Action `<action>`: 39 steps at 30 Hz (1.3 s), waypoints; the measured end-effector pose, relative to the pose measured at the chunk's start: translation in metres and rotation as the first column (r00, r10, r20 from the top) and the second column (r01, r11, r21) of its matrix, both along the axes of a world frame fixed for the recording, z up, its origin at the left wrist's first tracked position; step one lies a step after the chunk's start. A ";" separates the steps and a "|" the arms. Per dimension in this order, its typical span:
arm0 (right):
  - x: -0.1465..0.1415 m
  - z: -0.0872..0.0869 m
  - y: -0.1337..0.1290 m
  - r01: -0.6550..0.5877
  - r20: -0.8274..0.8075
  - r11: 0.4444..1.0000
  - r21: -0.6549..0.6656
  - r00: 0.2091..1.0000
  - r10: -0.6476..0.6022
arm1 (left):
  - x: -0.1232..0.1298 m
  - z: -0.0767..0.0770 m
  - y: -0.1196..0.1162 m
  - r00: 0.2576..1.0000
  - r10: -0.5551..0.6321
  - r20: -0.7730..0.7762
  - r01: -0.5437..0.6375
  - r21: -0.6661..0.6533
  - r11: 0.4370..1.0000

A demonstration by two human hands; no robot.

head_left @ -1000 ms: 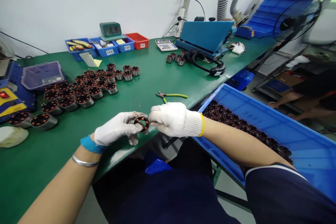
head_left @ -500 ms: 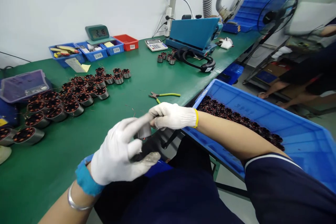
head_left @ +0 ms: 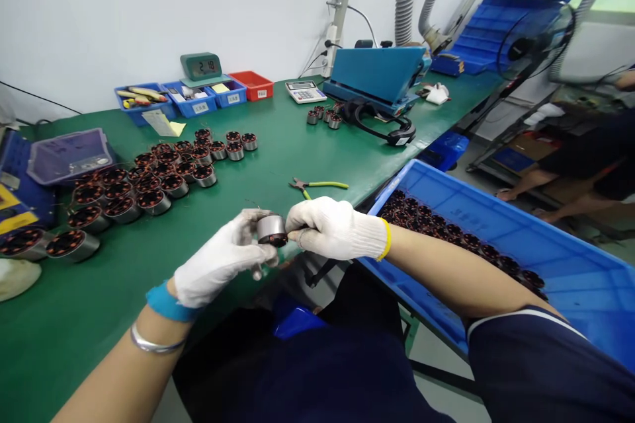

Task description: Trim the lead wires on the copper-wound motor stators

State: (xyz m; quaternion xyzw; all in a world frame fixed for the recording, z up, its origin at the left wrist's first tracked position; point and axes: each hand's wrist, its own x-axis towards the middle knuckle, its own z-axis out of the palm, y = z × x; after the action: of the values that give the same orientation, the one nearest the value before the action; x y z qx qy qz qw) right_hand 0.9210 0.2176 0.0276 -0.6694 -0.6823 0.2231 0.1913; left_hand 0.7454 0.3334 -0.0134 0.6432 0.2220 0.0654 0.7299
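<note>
A motor stator [head_left: 271,229], a silver metal ring with dark, copper-wound parts at its lower end, is held tilted over the table's front edge. My left hand [head_left: 223,254], in a white glove, grips it from the left, fingers behind and thumb below. From the other side, my gloved right hand [head_left: 327,228] closes its fingers on the stator's right edge. Whether a wire is also pinched there is hidden. Just beyond lie diagonal cutters [head_left: 322,184] with yellow-green handles. Many similar stators [head_left: 153,201] stand in rows to the left on the green table [head_left: 268,165].
A blue crate [head_left: 570,291] with rows of stators stands at right. Along the wall are small bins [head_left: 198,108], a clock [head_left: 201,67] and a calculator [head_left: 305,92]. A black headset [head_left: 381,129] lies before a teal machine [head_left: 377,73]. Another person's arms [head_left: 526,182] show far right.
My left hand has gone from spread fingers to a grip around the stator, which now shows more fully. The whole view has shifted slightly; my right hand remains closed.
</note>
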 end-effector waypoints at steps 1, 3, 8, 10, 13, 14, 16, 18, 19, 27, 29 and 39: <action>0.001 0.001 -0.001 0.002 -0.026 1.000 -0.028 1.000 -0.003 | -0.002 0.002 -0.001 0.996 0.026 0.081 -0.030 0.047 0.998; 0.002 0.002 -0.001 -0.001 -0.073 0.996 -0.090 0.997 -0.005 | -0.006 0.005 -0.004 0.979 0.045 0.196 -0.071 0.128 0.989; 0.004 0.006 0.004 -0.054 0.066 0.990 -0.133 0.996 0.063 | -0.006 0.002 -0.015 0.940 0.225 0.255 -0.335 0.578 0.744; 0.003 0.009 0.007 -0.043 0.185 0.993 -0.107 0.981 0.062 | -0.002 -0.001 -0.017 0.948 0.223 0.230 -0.319 0.714 0.623; 0.001 0.013 0.009 -0.013 0.341 0.999 -0.035 0.940 0.024 | 0.006 -0.004 -0.018 0.974 0.209 0.083 -0.201 0.739 0.644; 0.000 0.012 0.008 -0.011 0.374 1.000 -0.006 0.927 0.013 | 0.008 -0.005 -0.018 0.979 0.199 0.051 -0.176 0.709 0.683; 0.000 0.007 0.008 -0.009 0.394 0.999 0.045 0.919 -0.009 | 0.012 -0.010 -0.016 0.984 0.172 0.042 -0.159 0.636 0.755; -0.001 -0.005 0.008 0.037 0.329 0.996 0.079 0.942 -0.061 | 0.015 -0.016 -0.013 0.990 0.128 0.053 -0.132 0.642 0.755; -0.002 -0.013 0.008 0.094 0.245 0.993 0.078 0.963 -0.111 | 0.015 -0.019 -0.011 0.993 0.111 0.048 -0.113 0.692 0.713; -0.019 -0.078 0.012 0.328 -0.779 0.844 -0.423 0.343 -0.524 | 0.014 -0.030 0.002 0.970 0.160 -0.185 0.153 0.969 0.193; -0.014 -0.081 0.002 0.457 -0.735 0.839 -0.296 0.451 -0.506 | 0.012 -0.027 0.006 0.960 0.165 -0.224 0.190 0.962 0.198; 0.007 -0.056 0.015 -0.247 0.424 0.932 0.266 0.898 0.117 | 0.011 -0.024 0.010 0.952 0.187 -0.242 0.168 0.926 0.339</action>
State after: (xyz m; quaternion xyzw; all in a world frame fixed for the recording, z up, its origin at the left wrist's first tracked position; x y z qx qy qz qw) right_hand 0.9280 0.2322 -0.0284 -0.5944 -0.7937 -0.0128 0.1289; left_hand 0.7568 0.3436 -0.0372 0.9452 0.2572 0.0851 0.1820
